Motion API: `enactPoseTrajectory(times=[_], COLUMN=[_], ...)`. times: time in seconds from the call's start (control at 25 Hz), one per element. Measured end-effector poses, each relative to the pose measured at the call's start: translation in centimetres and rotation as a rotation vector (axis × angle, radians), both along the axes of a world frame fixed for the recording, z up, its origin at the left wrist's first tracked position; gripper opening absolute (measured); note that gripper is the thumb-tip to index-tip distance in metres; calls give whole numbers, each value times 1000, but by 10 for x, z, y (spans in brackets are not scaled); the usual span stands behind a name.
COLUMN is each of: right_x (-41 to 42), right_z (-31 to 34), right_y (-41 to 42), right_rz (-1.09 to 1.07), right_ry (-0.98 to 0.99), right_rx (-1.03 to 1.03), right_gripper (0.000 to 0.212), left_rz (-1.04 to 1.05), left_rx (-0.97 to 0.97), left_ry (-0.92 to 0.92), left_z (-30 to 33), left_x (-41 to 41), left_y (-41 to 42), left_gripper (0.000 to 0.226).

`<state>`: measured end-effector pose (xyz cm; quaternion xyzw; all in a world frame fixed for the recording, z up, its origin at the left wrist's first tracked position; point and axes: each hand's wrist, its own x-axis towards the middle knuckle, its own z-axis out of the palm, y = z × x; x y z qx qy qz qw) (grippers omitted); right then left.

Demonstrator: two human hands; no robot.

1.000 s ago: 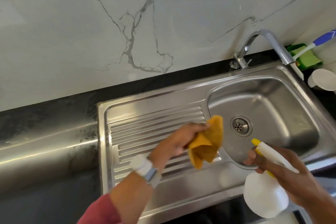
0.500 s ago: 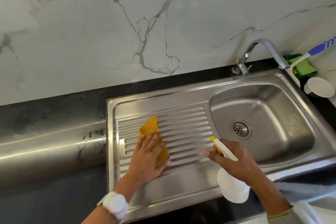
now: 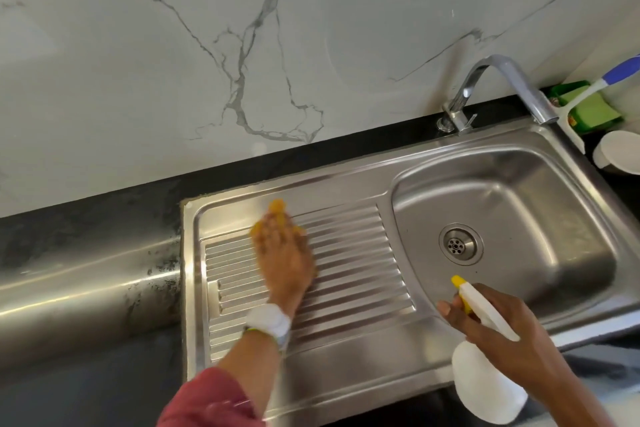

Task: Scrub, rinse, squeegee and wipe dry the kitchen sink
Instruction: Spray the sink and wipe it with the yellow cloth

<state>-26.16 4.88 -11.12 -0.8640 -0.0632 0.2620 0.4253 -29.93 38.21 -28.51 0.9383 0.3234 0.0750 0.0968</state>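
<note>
Steel sink [image 3: 346, 367] set in a black counter [image 3: 86, 374] under a marble wall [image 3: 173, 62]. Ribbed drainboard [image 3: 353, 253] left of the basin [image 3: 519, 218], drain [image 3: 460, 245] at the basin's middle.

Left hand [image 3: 282, 250] flat on the drainboard's far left part, fingers straight and together, pressing a yellow cloth [image 3: 277, 205] against the steel. Cloth mostly hidden beneath the palm, peeking out past the fingertips and at both sides of them. White watch [image 3: 268, 322] on that wrist, red sleeve [image 3: 204, 402] below.

Right hand [image 3: 498, 333] over the sink's near rim, just in front of the basin, fingers wrapped round the neck of a white spray bottle [image 3: 485, 381]. Yellow nozzle [image 3: 459, 281] over the basin's near edge, pointing away from the person. Forefinger extended along the trigger side; whether squeezing, unclear.

Tap [image 3: 498, 87] rising behind the basin, spout arching over its far right corner. Right of the tap, beside the sink's rim: green sponge [image 3: 592, 107], white squeegee [image 3: 575, 104] with a blue handle leaning across it, and a white cup [image 3: 620, 151] just nearer.
</note>
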Motion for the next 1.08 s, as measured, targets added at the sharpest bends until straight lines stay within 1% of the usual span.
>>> enactPoseTrajectory(times=[0.04,0.12,0.16,0.2,0.24,0.28,0.32,0.36,0.4,0.44,0.48,0.52,0.56,0.6,0.64,0.68,0.72,0.76,0.8,0.84,0.88,0.92,0.96,1.0,1.04,1.08], right_x=[4,10,12,13,14,15,17,17,16,16,15,14,12,11,10,9,6,3,1,0,-2,-4,-6,-7,-9,-9], right_z=[-1,0,4,9,13,17,19,23,27,31,34,34,33,30,26,23,20,15,11,7,6,6,7,7,8,9], right_y=[-3,-7,-7,-7,-6,-6,-5,-5,-4,-4,-3,-1,4,8,13,20,30,40,49,58,68,75,83,89,93,97], right_rz=[1,-7,-20,-40,-54,-57,-55,-59,-72,-87,-100,-101,-96,-87,-69,-41,3,40,75,108,133,142,148,154,165,176], right_ry=[-2,-8,-12,-17,-24,-39,-51,-53,-51,-46,-37,-21,-2,20,40,60,80,94,101,102,101,98,93,91,89,86], right_rx=[1,2,8,13,20,37,59,81,106,128,143,159,183,208,219,215,212,205,192,185,185,187,196,203,205,203], right_gripper=[26,27,28,29,30,30,30,29,29,28,27,27,27,29,32,36,41,45,45,43,41,39,37,37,36,35], left_rz=[-139,-373,-470,-562,-640,-676,-668,-640,-592,-538,-440,-283,-99,75,219,348,505,601,662,690,678,639,571,459,293,82], left_rx=[-7,-100,-155,-200,-226,-269,-369,-529,-771,-1102,-1468,-1792,-2018,-2189,-2270,-2308,-2182,-1945,-1572,-1157,-814,-592,-461,-393,-360,-296], left_ry=[-20,-27,18,121,189,207,294,359,357,341,294,241,193,127,45,-46,-167,-284,-319,-341,-366,-408,-460,-481,-452,-317], left_z=[0,2,2,4,5,10,20,34,48,60,73,83,88,93,99,108,109,103,95,85,77,71,69,66,62,54], left_x=[25,76,95,107,116,124,126,122,116,106,89,71,49,22,-4,-25,-45,-64,-79,-94,-107,-117,-123,-127,-126,-123], left_y=[-30,-93,-120,-142,-156,-168,-173,-172,-166,-160,-149,-133,-114,-92,-68,-44,-18,6,28,47,63,72,79,78,74,64], left_gripper=[60,58,56,55,65,78,81,73,63,55,49,44,40,40,43,46,45,37,27,19,16,21,25,27,28,32])
